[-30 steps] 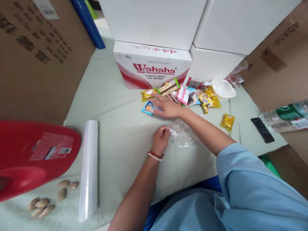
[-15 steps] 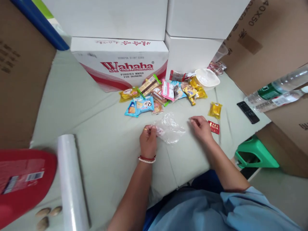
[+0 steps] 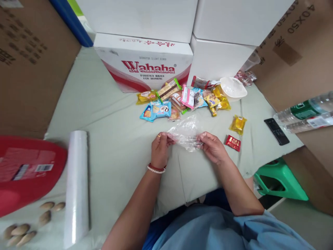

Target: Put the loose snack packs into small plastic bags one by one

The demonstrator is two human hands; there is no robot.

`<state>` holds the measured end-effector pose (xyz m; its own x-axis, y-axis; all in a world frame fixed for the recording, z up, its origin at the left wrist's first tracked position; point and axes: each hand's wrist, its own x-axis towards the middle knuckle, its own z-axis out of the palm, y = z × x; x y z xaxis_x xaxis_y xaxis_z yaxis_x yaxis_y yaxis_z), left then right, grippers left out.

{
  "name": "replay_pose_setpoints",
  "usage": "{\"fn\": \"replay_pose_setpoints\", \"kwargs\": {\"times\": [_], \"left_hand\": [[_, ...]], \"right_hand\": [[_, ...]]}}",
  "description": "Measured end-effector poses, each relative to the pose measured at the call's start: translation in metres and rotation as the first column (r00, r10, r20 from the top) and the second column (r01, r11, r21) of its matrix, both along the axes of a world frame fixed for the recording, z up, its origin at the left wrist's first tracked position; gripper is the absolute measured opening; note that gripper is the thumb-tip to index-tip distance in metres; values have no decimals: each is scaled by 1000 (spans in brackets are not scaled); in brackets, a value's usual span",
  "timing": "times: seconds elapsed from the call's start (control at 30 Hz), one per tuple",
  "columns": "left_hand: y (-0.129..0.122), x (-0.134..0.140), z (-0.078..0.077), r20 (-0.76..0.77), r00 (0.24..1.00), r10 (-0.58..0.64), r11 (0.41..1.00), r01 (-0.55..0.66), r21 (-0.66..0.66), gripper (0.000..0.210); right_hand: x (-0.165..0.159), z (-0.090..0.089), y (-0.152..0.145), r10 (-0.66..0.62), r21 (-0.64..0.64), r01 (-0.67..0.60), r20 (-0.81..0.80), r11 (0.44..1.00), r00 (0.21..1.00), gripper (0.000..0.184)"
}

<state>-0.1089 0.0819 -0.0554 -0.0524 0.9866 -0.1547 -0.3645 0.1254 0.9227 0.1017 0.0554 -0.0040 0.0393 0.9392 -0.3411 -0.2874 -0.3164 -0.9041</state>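
A clear plastic bag (image 3: pixel 186 132) is stretched between my two hands, low over the table. My left hand (image 3: pixel 161 147) pinches its left edge; a ring and beaded bracelets show on that arm. On the opposite side, my right hand (image 3: pixel 212 146) grips the bag's right edge between thumb and fingers. Just beyond the bag lies a heap of wrapped snacks, with a blue snack packet (image 3: pixel 160 110) at its near left and a pink packet (image 3: pixel 187 97) in its middle. Right of my right hand are a small red packet (image 3: pixel 233 142) and a yellow-wrapped snack (image 3: pixel 237 124).
A Wahaha carton (image 3: pixel 145 66) stands behind the snacks, beside a white bowl (image 3: pixel 233 88). At right are a black phone (image 3: pixel 276 131), plastic bottles (image 3: pixel 307 111) and a green stool (image 3: pixel 283 182). A plastic film roll (image 3: pixel 77 187), a red object (image 3: pixel 28 170) and several brown stones (image 3: pixel 20 229) lie left.
My right hand has moved left and taken hold of the bag's right edge. The bag is now pulled between both hands. The view has shifted slightly left.
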Motion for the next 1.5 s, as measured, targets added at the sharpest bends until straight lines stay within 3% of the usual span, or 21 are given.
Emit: {"fn": "replay_pose_setpoints", "kwargs": {"times": [0.1,0.2,0.27,0.37,0.47,0.57,0.67,0.77,0.83,0.9,0.97,1.03,1.1,1.17,1.23,1.3,1.33,1.4,1.5], "left_hand": [[-2,-1,4,18,991,-136,990,135,50,59],[-7,1,6,-170,935,-311,922,340,183,66],[-10,3,7,-327,888,-323,884,407,229,66],[-11,3,6,-425,871,-247,905,364,222,38],[-9,1,6,-328,928,-176,952,246,184,41],[-5,-2,7,-62,990,-127,988,132,82,39],[0,-4,11,198,978,-65,995,78,-59,42],[4,-8,14,270,963,-17,992,51,-118,44],[5,-10,16,294,956,0,989,44,-144,48],[5,-10,18,304,953,-3,985,56,-164,52],[4,-8,20,277,961,-24,983,72,-166,53],[2,-6,21,224,974,-46,985,81,-152,54],[0,-4,20,175,982,-67,989,89,-121,55],[-2,-3,19,137,988,-78,991,91,-93,55],[-3,-3,17,107,991,-80,993,89,-79,55],[-2,-3,15,91,993,-70,994,78,-80,56],[-2,-3,15,92,994,-64,994,72,-84,57],[-1,-3,16,104,993,-48,994,58,-93,59],[1,-3,17,126,992,-31,992,46,-116,61]], "right_hand": [[5,5,-3,-15,-77,0,-188,997,982,39],[-2,0,-6,-63,-96,38,-275,995,959,35],[-7,-5,-5,-73,-118,37,-318,992,945,32],[-7,-11,-2,-95,-154,43,-351,987,931,27],[10,-12,0,-158,-202,78,-417,976,895,23],[42,-9,-3,-149,-244,17,-532,969,833,23],[78,-5,-10,-145,-259,-12,-579,966,802,20],[103,-4,-14,-253,-284,121,-491,951,834,16],[107,-2,-15,-385,-248,313,-340,917,858,17],[99,2,-18,-547,-68,543,-135,837,826,23],[78,11,-24,-661,223,637,49,738,749,25],[49,21,-33,-648,473,497,237,728,724,19],[19,30,-37,-504,598,146,489,788,712,13],[-7,33,-34,-352,562,-231,735,794,579,20],[-21,28,-24,-295,450,-429,876,783,382,32],[-22,19,-13,-296,375,-458,925,806,237,27],[-19,15,-9,-308,370,-451,928,812,208,23],[-5,11,-9,-339,413,-442,910,796,238,22],[23,13,-26,-391,515,-402,850,757,353,18]]}}
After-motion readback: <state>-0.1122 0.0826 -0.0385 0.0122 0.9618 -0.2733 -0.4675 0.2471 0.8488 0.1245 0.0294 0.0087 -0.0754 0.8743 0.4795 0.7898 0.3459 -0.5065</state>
